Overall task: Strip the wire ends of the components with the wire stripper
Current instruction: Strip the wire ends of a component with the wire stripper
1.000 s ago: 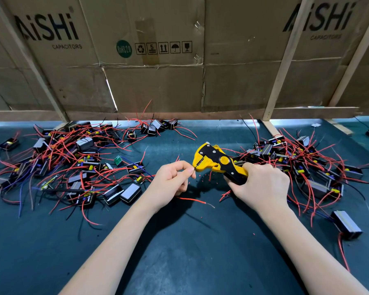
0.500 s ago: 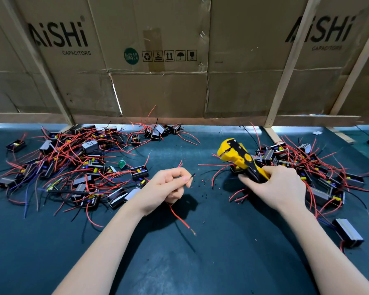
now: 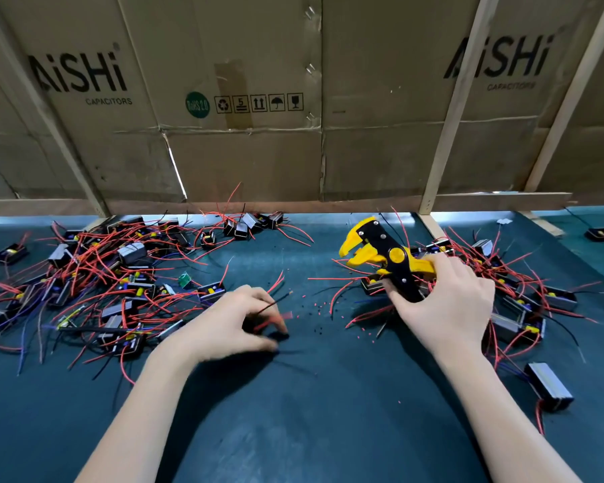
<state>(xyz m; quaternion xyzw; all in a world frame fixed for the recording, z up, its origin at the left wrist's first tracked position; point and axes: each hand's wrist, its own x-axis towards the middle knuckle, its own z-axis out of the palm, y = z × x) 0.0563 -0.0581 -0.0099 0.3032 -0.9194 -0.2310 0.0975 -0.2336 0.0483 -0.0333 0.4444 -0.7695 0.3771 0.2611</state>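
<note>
Stripper (image 3: 386,254) lifted away; left fingers (image 3: 258,301) pinching wire (image 3: 276,303).

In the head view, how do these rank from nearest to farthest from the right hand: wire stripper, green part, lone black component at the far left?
1. Wire stripper: held in the right hand.
2. Green part: left of centre.
3. Lone black component: far left edge.

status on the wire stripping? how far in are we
Done: red insulation bits scattered on the mat suggest some ends are stripped; how many is unclear. In hand: the left hand holds a component's wires, blurred, while the right hand grips the wire stripper, jaws apart and off the wire. Left: likely plenty, with piles on the left and right; which is finished is unclear.
</note>
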